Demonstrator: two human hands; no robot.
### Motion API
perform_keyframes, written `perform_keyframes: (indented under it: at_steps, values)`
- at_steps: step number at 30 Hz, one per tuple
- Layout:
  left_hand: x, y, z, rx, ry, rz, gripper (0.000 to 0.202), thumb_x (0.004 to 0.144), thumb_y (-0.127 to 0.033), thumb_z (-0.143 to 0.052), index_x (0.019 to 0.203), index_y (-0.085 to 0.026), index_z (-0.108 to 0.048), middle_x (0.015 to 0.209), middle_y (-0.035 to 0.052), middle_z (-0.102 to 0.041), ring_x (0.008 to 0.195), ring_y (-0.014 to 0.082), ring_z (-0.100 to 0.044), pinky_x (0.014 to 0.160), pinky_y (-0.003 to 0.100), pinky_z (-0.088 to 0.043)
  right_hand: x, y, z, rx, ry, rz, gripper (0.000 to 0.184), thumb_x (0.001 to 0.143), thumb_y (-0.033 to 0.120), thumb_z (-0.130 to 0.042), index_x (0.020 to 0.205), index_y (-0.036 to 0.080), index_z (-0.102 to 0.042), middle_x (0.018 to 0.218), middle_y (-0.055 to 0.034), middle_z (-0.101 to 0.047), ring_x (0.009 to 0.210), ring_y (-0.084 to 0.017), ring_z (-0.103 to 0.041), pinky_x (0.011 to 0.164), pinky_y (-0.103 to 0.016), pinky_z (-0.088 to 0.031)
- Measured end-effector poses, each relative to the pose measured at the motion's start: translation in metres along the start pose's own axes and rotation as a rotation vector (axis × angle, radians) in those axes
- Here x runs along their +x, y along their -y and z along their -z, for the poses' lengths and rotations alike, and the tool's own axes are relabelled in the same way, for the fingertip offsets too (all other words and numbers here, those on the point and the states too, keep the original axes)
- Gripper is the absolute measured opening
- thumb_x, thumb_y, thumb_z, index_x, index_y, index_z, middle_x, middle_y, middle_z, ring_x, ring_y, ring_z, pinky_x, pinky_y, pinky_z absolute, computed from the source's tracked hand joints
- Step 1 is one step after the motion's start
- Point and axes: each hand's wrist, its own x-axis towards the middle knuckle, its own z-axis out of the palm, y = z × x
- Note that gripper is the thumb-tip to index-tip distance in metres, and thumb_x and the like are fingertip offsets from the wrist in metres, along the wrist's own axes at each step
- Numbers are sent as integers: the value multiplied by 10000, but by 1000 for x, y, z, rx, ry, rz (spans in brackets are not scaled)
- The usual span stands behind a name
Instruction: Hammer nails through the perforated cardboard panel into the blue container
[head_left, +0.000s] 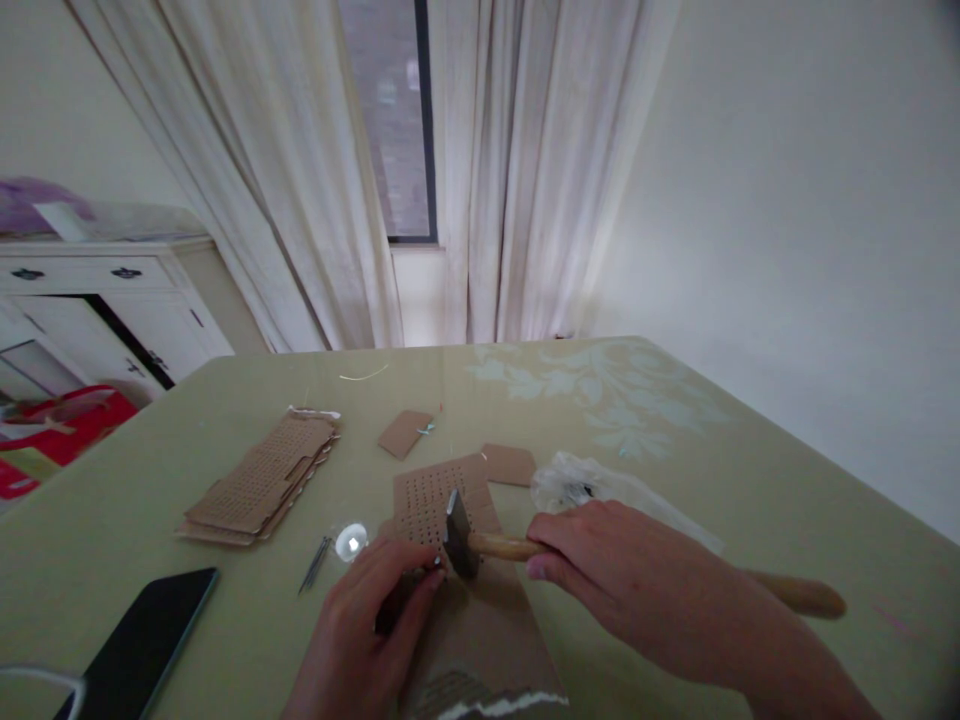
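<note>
My right hand [611, 570] grips the wooden handle of a hammer [459, 535], whose dark metal head rests at the near edge of a perforated cardboard piece [435, 495]. My left hand [367, 625] pinches a small dark tool or nail upright against the cardboard, right beside the hammer head; the object is too small to name. Both hands work over a larger brown cardboard sheet [487, 630] lying on the green table [660, 430].
A stack of perforated cardboard pieces [262, 480] lies to the left, some nails [315, 565] and a small round shiny object [351, 541] near it. A phone [146, 640] sits at the near left. Small cardboard scraps [405, 432] and a clear plastic bag [600, 490] lie behind.
</note>
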Motion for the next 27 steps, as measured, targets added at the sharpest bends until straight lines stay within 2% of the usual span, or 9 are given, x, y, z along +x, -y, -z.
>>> perform_keyframes:
  at_steps: [5, 10, 15, 21, 24, 27]
  values:
    - [-1, -1, -2, -27, -4, -15, 173, 1033, -389, -688, 976, -289, -817, 915, 26, -794, 806, 207, -712, 788, 274, -593, -1, -2, 2, -8, -56, -7, 210, 1127, 305, -621, 974, 237, -748, 908, -37, -806, 837, -260, -763, 726, -357, -477]
    - [0, 0, -2, -8, 13, -44, 170, 1045, -340, -664, 956, -282, -798, 904, 19, -786, 830, 197, -722, 811, 262, -585, -4, 7, 11, 179, -173, -46, 228, 1173, 352, -535, 1052, 262, -706, 963, -10, -783, 871, -228, -727, 781, -350, -484]
    - [0, 4, 0, 74, 62, -135, 194, 1046, -285, -639, 910, -257, -774, 862, 28, -777, 778, 186, -719, 715, 236, -581, -11, 10, 7, 143, -73, -25, 180, 1126, 325, -611, 984, 284, -714, 894, 8, -782, 799, -235, -738, 713, -352, -470]
    - [0, 7, 0, 100, 66, -146, 176, 1061, -313, -647, 957, -263, -781, 970, 55, -815, 883, 221, -767, 804, 272, -618, -13, 14, 11, 186, -156, -18, 128, 1113, 278, -631, 1028, 285, -727, 946, 5, -816, 838, -234, -764, 738, -346, -506]
    - [1, 7, 1, 118, 84, -150, 186, 1036, -269, -644, 891, -248, -758, 944, 54, -808, 874, 220, -767, 778, 260, -616, -8, 17, 9, 116, -45, -46, 148, 1102, 273, -665, 977, 267, -744, 907, -6, -822, 806, -249, -773, 698, -353, -490]
    - [1, 7, 2, 107, 99, -166, 176, 1014, -247, -652, 865, -244, -747, 880, 30, -794, 785, 200, -732, 725, 249, -597, -5, 18, 6, 68, 57, -41, 129, 1093, 288, -689, 990, 265, -764, 910, -12, -829, 805, -257, -783, 687, -355, -481]
